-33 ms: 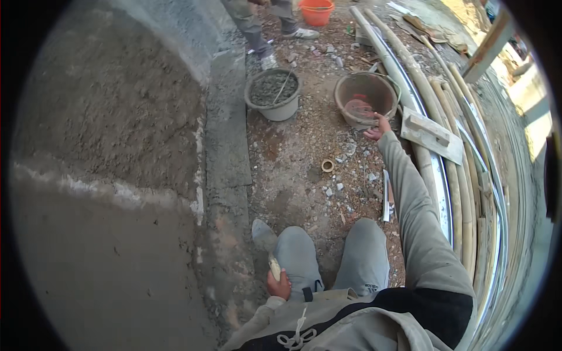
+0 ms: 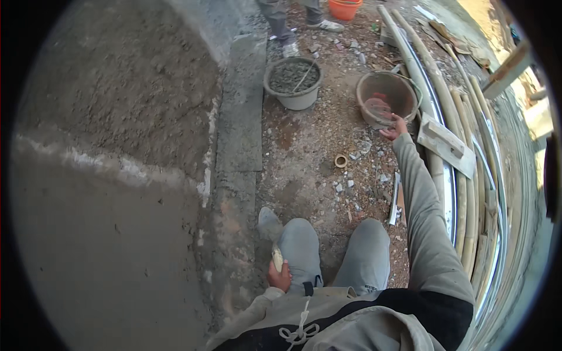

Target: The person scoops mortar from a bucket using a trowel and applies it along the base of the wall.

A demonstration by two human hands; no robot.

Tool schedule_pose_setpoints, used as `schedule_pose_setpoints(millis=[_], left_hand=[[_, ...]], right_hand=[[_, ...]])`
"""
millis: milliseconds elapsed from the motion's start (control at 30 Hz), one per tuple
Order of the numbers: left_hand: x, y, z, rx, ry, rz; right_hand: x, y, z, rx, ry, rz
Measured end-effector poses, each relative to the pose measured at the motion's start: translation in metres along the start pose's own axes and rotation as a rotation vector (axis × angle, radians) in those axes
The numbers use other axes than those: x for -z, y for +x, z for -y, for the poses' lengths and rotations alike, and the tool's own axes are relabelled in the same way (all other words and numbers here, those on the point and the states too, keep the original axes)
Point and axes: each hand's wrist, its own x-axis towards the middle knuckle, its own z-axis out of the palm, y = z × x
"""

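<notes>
My left hand is wrapped round the pale handle of a trowel, held beside my left knee with its grey blade pointing forward. My right arm reaches out ahead, and my right hand grips the near rim of a mortar-stained bucket. Its reddish bottom shows inside. To the left of it stands another bucket, filled with wet grey mortar and with a thin handle lying across the top.
On the right, a plastering float rests on long bamboo poles. Rough wet concrete covers the left side. A small ring lies on the gravel. Ahead are another person's legs and an orange bucket.
The view has swung slightly, so the buckets, poles and float appear farther right. Both hands keep their holds on the trowel and the bucket rim.
</notes>
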Motion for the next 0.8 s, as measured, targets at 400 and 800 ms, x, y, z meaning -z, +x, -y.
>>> schedule_pose_setpoints(millis=[400, 800], left_hand=[[0.005, 0.018, -0.01, -0.231, 0.087, -0.05], [0.043, 0.001, -0.003, 0.215, -0.431, -0.044]], right_hand=[[0.088, 0.115, 0.074, 0.263, -0.215, 0.099], [0.112, -0.216, -0.22, 0.197, -0.601, 0.181]])
